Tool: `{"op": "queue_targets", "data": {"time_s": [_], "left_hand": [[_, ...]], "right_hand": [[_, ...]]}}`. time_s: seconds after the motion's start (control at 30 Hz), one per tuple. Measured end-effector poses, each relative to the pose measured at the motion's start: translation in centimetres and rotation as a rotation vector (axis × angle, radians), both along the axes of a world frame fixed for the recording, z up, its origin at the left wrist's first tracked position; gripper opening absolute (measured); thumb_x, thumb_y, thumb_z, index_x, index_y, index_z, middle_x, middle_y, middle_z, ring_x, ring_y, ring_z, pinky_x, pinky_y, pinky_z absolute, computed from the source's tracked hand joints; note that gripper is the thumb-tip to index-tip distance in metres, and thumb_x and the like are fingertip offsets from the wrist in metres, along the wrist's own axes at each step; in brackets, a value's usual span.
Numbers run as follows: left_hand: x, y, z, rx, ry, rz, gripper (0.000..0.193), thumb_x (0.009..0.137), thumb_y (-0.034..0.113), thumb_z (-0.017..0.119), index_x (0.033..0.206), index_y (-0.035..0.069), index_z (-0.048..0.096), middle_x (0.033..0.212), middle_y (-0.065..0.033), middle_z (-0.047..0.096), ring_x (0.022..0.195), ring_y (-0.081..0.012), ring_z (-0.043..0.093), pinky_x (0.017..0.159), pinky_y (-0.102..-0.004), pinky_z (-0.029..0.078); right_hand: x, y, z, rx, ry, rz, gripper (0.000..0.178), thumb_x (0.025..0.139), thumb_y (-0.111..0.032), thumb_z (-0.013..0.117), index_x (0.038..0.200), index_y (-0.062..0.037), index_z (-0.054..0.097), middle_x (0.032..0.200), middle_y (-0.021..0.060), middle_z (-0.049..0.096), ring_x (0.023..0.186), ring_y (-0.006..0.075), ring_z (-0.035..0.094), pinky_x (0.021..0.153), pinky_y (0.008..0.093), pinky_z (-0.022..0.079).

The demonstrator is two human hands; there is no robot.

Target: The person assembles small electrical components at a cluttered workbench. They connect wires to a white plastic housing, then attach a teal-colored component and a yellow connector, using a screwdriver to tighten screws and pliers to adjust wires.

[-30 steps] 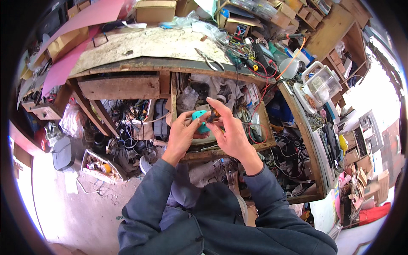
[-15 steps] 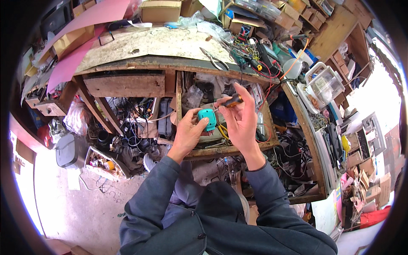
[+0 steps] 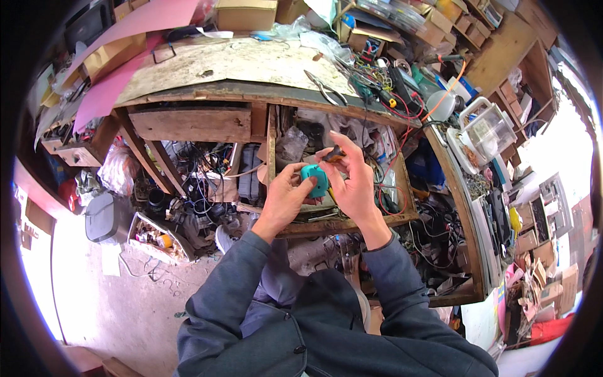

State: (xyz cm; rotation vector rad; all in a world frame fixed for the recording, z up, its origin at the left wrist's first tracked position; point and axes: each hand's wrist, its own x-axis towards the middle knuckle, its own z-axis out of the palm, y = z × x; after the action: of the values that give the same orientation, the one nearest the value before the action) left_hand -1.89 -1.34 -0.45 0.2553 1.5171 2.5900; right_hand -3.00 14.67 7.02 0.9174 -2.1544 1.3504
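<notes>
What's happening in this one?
The person's left hand holds a small teal case, while the right hand holds a tool with an orange-and-black handle close to it. Whether the tip touches is too small to tell. Both hands are over a cluttered open drawer; pliers lie on the bench beyond.

Benchtop (image 3: pixel 251 61) mostly clear L of pliers (image 3: pixel 326 89); drawer (image 3: pixel 315 227) (prob. all) cluttered.

the right hand (image 3: pixel 353 188) is now closer to the left hand (image 3: pixel 282 200), and the screwdriver (image 3: pixel 336 154), seen lengthwise a moment ago, looks shorter and sits nearer the teal case (image 3: pixel 320 182).
</notes>
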Motion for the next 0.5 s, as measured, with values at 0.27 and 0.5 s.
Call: {"op": "queue_targets", "data": {"time_s": [0.27, 0.5], "left_hand": [[-0.2, -0.1, -1.0, -0.197, 0.090, 0.060, 0.040, 0.102, 0.018, 0.072, 0.133, -0.003, 0.058, 0.111, -0.0105, 0.073, 0.096, -0.0121, 0.070, 0.077, -0.0292, 0.060], [0.3, -0.5, 0.3, -0.015, -0.011, -0.064, 0.040, 0.106, 0.014, 0.065, 0.138, -0.004, 0.050, 0.116, -0.0120, 0.068, 0.100, -0.0169, 0.070, 0.078, -0.0348, 0.068]], "right_hand": [[0.0, -0.7, 1.1, 0.084, -0.005, -0.184, 0.050, 0.093, 0.005, 0.070, 0.140, -0.0080, 0.063, 0.121, 0.0157, 0.073, 0.098, 0.0252, 0.075, 0.087, 0.0323, 0.059], [-0.2, -0.3, 1.9, 0.263, 0.128, -0.121, 0.045, 0.090, 0.010, 0.064, 0.130, -0.0059, 0.071, 0.101, 0.0113, 0.075, 0.092, 0.0221, 0.074, 0.080, 0.0328, 0.057]]}}
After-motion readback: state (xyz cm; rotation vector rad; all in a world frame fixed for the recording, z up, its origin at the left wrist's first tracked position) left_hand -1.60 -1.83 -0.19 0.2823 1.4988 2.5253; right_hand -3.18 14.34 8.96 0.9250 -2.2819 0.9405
